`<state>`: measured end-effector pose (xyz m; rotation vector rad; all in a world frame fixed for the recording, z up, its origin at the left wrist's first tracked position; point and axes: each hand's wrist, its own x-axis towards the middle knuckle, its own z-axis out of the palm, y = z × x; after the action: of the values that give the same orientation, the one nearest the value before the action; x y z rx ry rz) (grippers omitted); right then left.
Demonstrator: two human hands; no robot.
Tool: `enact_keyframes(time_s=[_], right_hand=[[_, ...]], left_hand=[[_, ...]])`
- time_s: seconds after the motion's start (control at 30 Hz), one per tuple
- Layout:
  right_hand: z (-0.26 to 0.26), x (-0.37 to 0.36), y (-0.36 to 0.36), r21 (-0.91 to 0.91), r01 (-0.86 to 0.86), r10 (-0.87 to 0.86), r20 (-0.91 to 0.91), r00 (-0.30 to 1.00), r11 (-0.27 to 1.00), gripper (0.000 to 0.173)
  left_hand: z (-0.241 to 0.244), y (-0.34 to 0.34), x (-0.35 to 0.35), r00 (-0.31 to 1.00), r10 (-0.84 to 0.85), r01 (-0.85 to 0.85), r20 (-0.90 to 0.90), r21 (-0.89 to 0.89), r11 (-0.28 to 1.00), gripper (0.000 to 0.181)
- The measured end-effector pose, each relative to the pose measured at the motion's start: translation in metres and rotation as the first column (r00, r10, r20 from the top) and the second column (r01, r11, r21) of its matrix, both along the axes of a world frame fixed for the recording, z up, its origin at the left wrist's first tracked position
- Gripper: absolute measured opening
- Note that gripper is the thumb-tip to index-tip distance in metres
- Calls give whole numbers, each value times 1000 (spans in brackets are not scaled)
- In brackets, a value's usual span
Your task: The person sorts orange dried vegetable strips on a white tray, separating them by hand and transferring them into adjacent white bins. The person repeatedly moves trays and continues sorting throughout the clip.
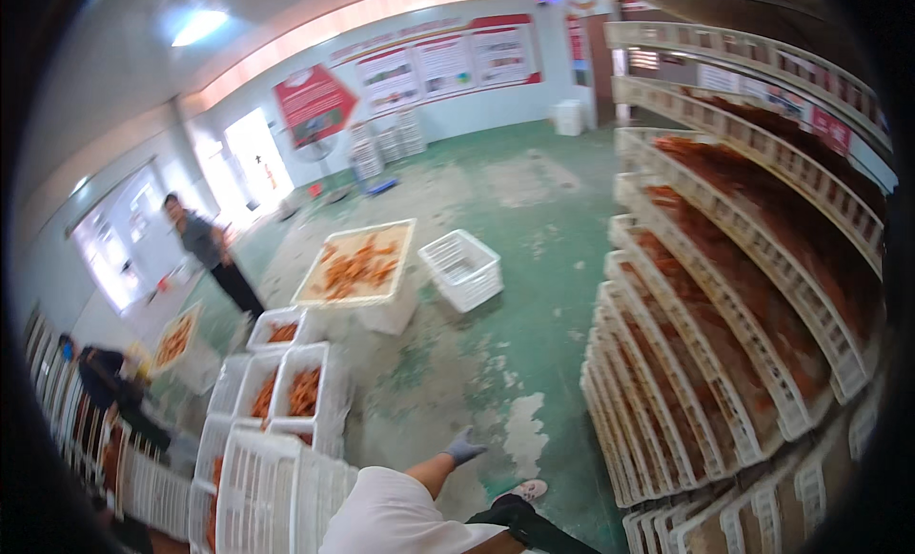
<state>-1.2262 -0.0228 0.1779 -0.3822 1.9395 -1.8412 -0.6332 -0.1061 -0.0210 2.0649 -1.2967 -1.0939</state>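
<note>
My left hand, in a grey glove, reaches out over the green floor from beside my white top. Its fingers are apart and it holds nothing. Part of my other forearm shows at the bottom edge, but my right hand is out of view. Left of me stand a white slatted plastic crate and white plastic bins with orange-brown elongated pieces in them. Further ahead, a shallow white tray of similar pieces rests on a white container. An empty white crate stands to its right.
Tall stacked white trays with reddish-brown contents fill the right side. A person stands beyond the bins, and another is at far left near slatted trays. Crate stacks stand by the back wall. My shoe is on worn floor.
</note>
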Motion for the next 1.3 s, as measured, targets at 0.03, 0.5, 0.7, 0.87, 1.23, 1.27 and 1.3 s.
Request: enact_keyframes(time_s=[0.03,0.5,0.7,0.87,1.23,1.27,1.3], right_hand=[[2,9,-20,9,-75,75,1,997,997,28],[27,159,-177,10,-664,662,-77,745,748,28],[27,187,-193,7,-734,733,-53,678,679,28],[25,186,-193,8,-754,753,-53,656,657,28],[21,158,-198,32,-726,726,-56,685,687,28],[15,175,-198,24,-775,776,-23,631,631,28],[13,181,-200,23,-786,786,-4,618,618,28]], left_hand=[[-9,46,37,983,180,-177,-38,58,982,97],[-1,242,-2,820,570,-545,-58,227,807,87],[41,135,3,495,578,-749,-649,19,662,83],[195,34,150,658,465,-720,-593,-312,620,100],[738,-24,264,641,520,-700,-564,-707,97,30],[731,-7,351,674,546,-654,-497,-746,128,38],[697,-11,373,706,573,-548,-417,-833,69,51]])
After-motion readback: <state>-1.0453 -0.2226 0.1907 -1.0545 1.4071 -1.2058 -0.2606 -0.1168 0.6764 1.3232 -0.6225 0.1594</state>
